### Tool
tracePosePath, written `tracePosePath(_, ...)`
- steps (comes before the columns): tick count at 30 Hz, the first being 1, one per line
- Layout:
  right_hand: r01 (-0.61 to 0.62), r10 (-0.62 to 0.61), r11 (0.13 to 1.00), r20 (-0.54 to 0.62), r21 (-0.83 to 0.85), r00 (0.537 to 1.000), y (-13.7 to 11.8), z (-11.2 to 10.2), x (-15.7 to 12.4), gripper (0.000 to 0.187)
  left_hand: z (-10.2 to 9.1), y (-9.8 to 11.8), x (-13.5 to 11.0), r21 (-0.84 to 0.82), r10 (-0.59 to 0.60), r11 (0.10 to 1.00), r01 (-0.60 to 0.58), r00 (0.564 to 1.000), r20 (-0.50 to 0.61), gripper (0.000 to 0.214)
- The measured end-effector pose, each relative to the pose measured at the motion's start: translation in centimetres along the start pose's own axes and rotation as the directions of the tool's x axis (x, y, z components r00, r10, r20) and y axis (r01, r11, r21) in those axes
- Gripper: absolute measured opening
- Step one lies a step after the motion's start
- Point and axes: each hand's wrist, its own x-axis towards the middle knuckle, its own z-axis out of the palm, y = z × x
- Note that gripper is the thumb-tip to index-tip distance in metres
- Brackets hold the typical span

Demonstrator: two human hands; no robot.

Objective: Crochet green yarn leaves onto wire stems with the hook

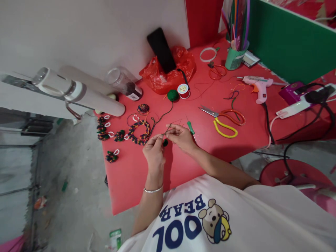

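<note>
My left hand [154, 151] and my right hand [181, 136] meet over the red table [136, 178], both pinched on a thin dark green cord [160, 117] stretched between them. The cord trails back to a green yarn ball [172, 95]. A small dark green bead or knot [165, 142] hangs between my hands. A silver bangle circles my left wrist. Just right of my right hand lies a green-handled tool [190, 127]. A multicoloured beaded wreath [139, 131] lies left of my hands.
Small beaded ornaments [111, 156] lie at the table's left. Yellow and orange scissors [225, 122], a glue gun [258, 87], a power strip [296, 106], a red bag [168, 71] with a phone, a thread spool [183, 90], a jar [124, 84] and a cup of sticks [235, 56] stand farther back.
</note>
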Motion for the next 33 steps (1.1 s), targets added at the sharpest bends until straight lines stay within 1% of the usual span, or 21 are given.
tracePosePath(4, -0.001, 0.001, 1.000, 0.021, -0.024, 1.000, -0.3, 0.0, -0.2, 0.041, 0.0, 0.0, 0.0, -0.032, -0.009, 0.999, 0.009, 1.000, 0.010, 0.032)
tracePosePath(8, -0.048, 0.044, 0.998, 0.098, 0.043, 0.994, -0.8, 0.0, -0.6, 0.042, -0.1, -0.2, -0.1, -0.033, -0.008, 0.999, 0.010, 0.998, 0.061, 0.029)
tracePosePath(11, -0.067, 0.055, 0.993, 0.122, 0.099, 0.991, -0.9, 0.1, -0.6, 0.049, -0.2, -0.3, -0.1, -0.005, 0.022, 1.000, -0.022, 0.995, 0.096, 0.028)
tracePosePath(13, -0.064, 0.052, 0.991, 0.108, 0.117, 0.993, -0.7, 0.2, -0.5, 0.054, -0.2, -0.4, -0.2, 0.021, 0.030, 0.999, -0.033, 0.994, 0.108, 0.027)
tracePosePath(15, -0.064, 0.054, 0.991, 0.088, 0.114, 0.995, -0.4, 0.2, -0.4, 0.054, -0.2, -0.5, -0.3, 0.061, 0.048, 0.997, -0.055, 0.993, 0.104, 0.028)
tracePosePath(17, -0.057, 0.050, 0.993, 0.066, 0.106, 0.997, -0.1, 0.1, -0.3, 0.050, -0.2, -0.7, -0.5, 0.120, 0.097, 0.987, -0.107, 0.991, 0.090, 0.028)
tracePosePath(19, -0.024, 0.020, 0.994, 0.043, 0.104, 0.999, 0.1, 0.0, -0.2, 0.047, -0.2, -1.0, -0.6, 0.174, 0.159, 0.970, -0.172, 0.983, 0.087, 0.026)
tracePosePath(22, 0.039, -0.043, 0.993, 0.026, 0.109, 0.999, 0.2, 0.0, -0.2, 0.049, -0.3, -1.5, -0.6, 0.219, 0.248, 0.939, -0.265, 0.963, 0.104, 0.022)
tracePosePath(24, 0.057, -0.059, 0.992, 0.020, 0.110, 0.998, 0.2, 0.0, -0.2, 0.052, -0.3, -1.9, -0.6, 0.245, 0.296, 0.918, -0.313, 0.949, 0.105, 0.021)
tracePosePath(29, 0.059, -0.059, 0.995, -0.009, 0.081, 0.998, 0.5, 0.1, -0.1, 0.058, -0.3, -2.3, -0.8, 0.349, 0.383, 0.853, -0.388, 0.920, 0.087, 0.016)
tracePosePath(31, 0.045, -0.043, 0.993, -0.021, 0.113, 0.999, 0.6, 0.0, 0.0, 0.059, -0.2, -2.2, -0.9, 0.363, 0.402, 0.839, -0.405, 0.911, 0.087, 0.014)
tracePosePath(33, 0.014, -0.010, 0.987, -0.032, 0.157, 0.999, 0.7, 0.0, 0.1, 0.058, -0.2, -1.9, -0.9, 0.353, 0.398, 0.842, -0.408, 0.912, 0.105, 0.012)
